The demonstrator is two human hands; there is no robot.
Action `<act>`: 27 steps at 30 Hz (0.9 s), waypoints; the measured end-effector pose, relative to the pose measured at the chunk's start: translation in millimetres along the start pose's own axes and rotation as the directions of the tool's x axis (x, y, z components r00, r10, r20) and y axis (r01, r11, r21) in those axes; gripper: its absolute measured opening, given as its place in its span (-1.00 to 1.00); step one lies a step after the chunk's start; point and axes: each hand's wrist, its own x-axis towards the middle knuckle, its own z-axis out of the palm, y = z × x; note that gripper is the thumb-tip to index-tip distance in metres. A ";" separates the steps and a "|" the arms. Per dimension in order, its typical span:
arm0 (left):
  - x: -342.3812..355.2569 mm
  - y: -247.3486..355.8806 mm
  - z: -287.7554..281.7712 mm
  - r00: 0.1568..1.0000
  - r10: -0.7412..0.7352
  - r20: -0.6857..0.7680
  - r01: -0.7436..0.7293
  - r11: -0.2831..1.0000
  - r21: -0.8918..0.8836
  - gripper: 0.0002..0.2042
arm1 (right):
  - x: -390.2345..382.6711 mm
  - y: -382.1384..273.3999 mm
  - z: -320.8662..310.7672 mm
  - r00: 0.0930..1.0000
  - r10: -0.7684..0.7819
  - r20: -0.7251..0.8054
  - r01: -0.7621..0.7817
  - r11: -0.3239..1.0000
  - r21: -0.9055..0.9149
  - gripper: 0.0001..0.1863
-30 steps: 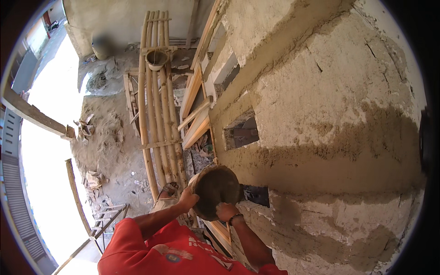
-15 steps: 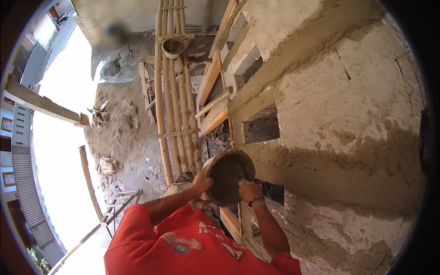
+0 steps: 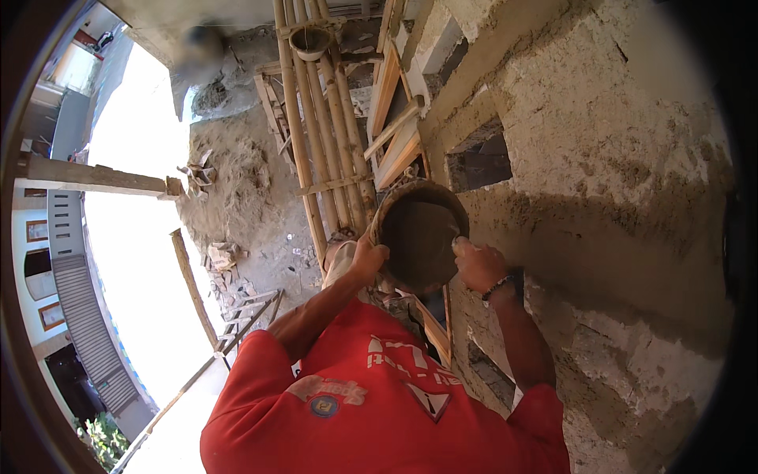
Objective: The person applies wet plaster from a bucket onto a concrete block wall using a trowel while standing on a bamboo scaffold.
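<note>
A round bucket (image 3: 384,212) with grey, smooth-looking wet mortar (image 3: 422,241) inside is held up in front of my chest, its opening facing me. My left hand (image 3: 368,259) is closed round the left side of its rim, thumb toward the inside. On the opposite side, my right hand (image 3: 479,266), with a dark bracelet at the wrist, is closed at the right rim. Its fingertips are partly hidden, and the bucket's underside is out of sight.
Bamboo poles (image 3: 325,158) tied as a walkway run ahead, with another bucket (image 3: 310,41) at their far end. A rough plastered wall (image 3: 584,229) with openings stands close on the right. Timber frames (image 3: 395,150) lean beside it. Below left are a sand heap (image 3: 237,174) and a metal frame (image 3: 251,312).
The bucket and both hands have risen in the picture and shifted right. The surroundings have also shifted rightward as the view turned. Both hands stay at the rim.
</note>
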 end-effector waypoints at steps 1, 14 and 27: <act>7.3 -0.9 3.5 0.999 0.032 0.017 -0.032 0.999 -0.029 -0.36 | 9.8 5.2 -7.3 1.000 0.021 -0.017 -0.022 0.999 -0.042 -0.63; 102.7 60.1 -16.0 0.999 -0.013 0.036 0.015 0.997 -0.071 -0.38 | 153.4 -7.4 33.9 0.842 -0.401 0.359 0.462 0.882 -0.098 -0.72; 222.8 130.0 -83.7 0.996 0.031 0.078 -0.050 0.968 0.247 -0.39 | 259.6 -63.3 -84.7 0.999 0.019 -0.030 -0.019 1.000 -0.004 -0.78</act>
